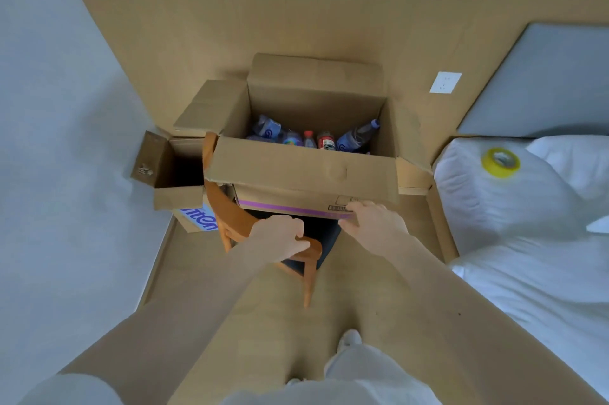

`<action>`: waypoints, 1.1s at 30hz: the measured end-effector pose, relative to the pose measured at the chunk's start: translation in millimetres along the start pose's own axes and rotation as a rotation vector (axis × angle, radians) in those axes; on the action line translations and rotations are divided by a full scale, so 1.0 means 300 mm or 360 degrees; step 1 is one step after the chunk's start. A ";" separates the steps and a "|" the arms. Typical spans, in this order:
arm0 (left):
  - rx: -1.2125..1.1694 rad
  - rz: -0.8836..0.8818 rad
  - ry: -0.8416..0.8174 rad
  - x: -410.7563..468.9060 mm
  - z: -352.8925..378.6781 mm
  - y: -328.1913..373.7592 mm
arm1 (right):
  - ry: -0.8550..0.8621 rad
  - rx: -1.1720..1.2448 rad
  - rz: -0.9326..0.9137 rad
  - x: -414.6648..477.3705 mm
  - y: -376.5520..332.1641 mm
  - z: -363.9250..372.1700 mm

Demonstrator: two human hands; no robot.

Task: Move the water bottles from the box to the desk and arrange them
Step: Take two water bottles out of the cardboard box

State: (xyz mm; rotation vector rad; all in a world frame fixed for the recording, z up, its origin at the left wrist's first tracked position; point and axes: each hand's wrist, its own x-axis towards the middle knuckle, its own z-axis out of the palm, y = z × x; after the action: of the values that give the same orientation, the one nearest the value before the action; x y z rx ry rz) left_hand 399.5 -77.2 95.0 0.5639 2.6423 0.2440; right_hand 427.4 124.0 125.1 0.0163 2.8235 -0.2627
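A big open cardboard box [306,170] sits on a wooden chair [230,216], its flaps spread outward. Several water bottles [354,137] with blue and red caps lie jumbled at its bottom. My left hand [280,238] grips the chair's curved wooden back rail. My right hand [374,221] holds the lower front edge of the box, fingers curled under it beside the purple stripe. No desk is in view.
A smaller open box [171,173] with blue lettering stands on the floor left of the chair. A bed with white bedding [527,223] fills the right side, with a yellow tape roll [501,162] on a pillow. A wall socket [445,82] is behind.
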 end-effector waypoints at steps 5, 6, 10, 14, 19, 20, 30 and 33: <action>-0.0004 -0.0050 0.0048 0.188 -0.128 -0.064 | -0.0017 0.0028 -0.0075 0.232 0.010 -0.048; 0.0002 -0.0062 0.0066 0.231 -0.151 -0.076 | -0.0011 0.0023 -0.0097 0.288 0.013 -0.059; -0.0007 -0.0102 0.0232 0.417 -0.257 -0.122 | 0.0037 0.0010 -0.0218 0.523 0.040 -0.114; 0.0002 -0.0187 0.0245 0.609 -0.369 -0.152 | 0.0002 0.0079 -0.0285 0.755 0.088 -0.173; -0.0026 -0.0365 0.0279 0.795 -0.432 -0.181 | -0.0117 0.0122 -0.0330 0.987 0.145 -0.191; -0.0014 -0.0389 0.0266 0.821 -0.436 -0.187 | -0.0146 0.0129 -0.0332 1.022 0.153 -0.189; -0.0021 -0.0484 0.0077 0.994 -0.446 -0.297 | -0.0411 0.0233 -0.0239 1.218 0.149 -0.125; -0.0019 -0.0373 -0.0002 1.059 -0.434 -0.311 | -0.0484 0.0233 -0.0127 1.234 0.171 -0.099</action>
State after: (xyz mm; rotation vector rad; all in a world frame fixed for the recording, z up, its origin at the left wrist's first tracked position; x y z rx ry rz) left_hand 46.8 -37.3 70.3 0.2466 2.6734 0.1878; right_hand 67.4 173.7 32.4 -0.0964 2.5011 -0.4494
